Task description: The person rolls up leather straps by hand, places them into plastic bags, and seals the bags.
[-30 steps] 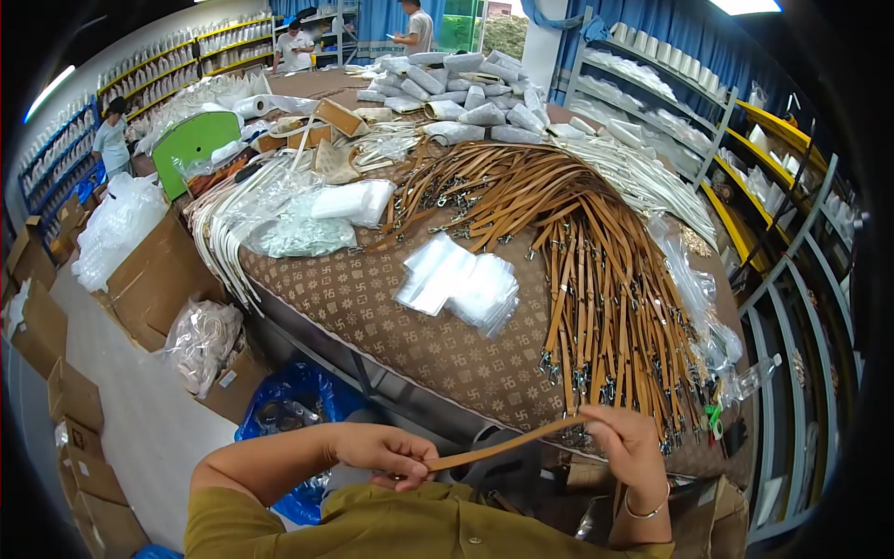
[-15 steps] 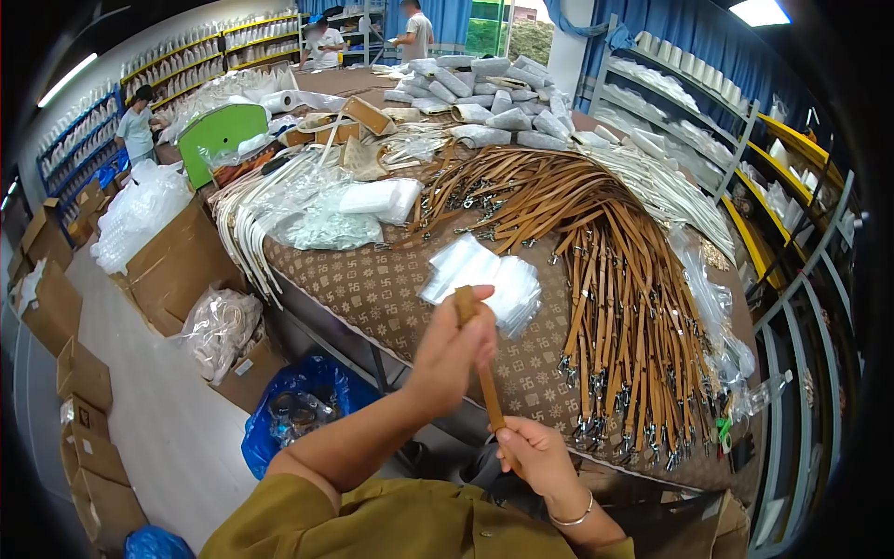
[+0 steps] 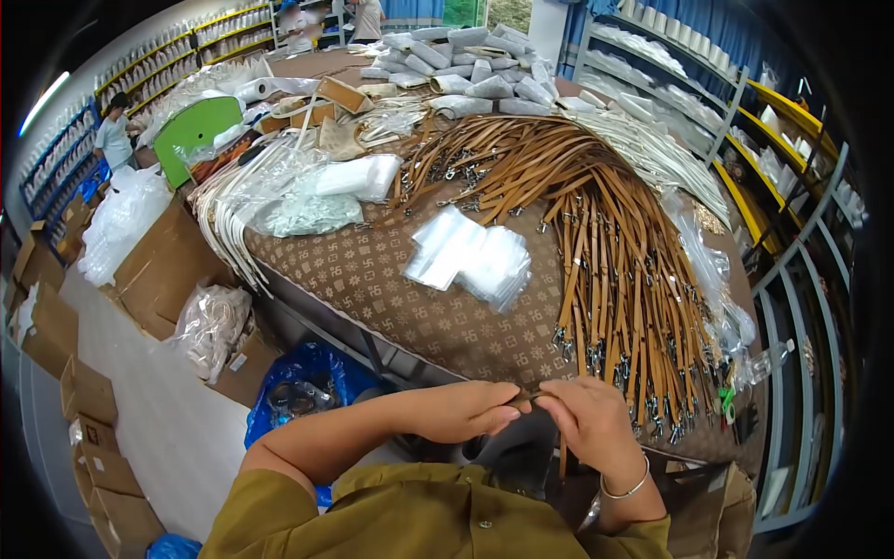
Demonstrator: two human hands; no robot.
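**Tan strap [image 3: 562,455] held short, close in front of your body**

Your left hand [image 3: 466,412] and right hand [image 3: 593,421] nearly meet, thumbs and fingers pinched on a short section of the strap just in front of the near edge of the counter [image 3: 400,326]. A narrow length, apparently of the same strap, hangs below your right hand; the detail at your fingertips is too small to tell.

Technique, as judged: keep both pinches close together and level, steady the strap with one hand while the other works, let the free length hang untwisted, and tilt the section so that your fingers do not hide it.

Counts: one strap in hand; one large heap of brown straps with metal clips [image 3: 605,279], overlapping too closely to number; two adjoining piles of clear plastic sleeves [image 3: 497,268], sleeves uncountable; one pair of green-handled scissors [image 3: 726,402]; one clear bottle [image 3: 771,363]; one green board [image 3: 198,140]; three other people in the background, two cut by the upper edge.
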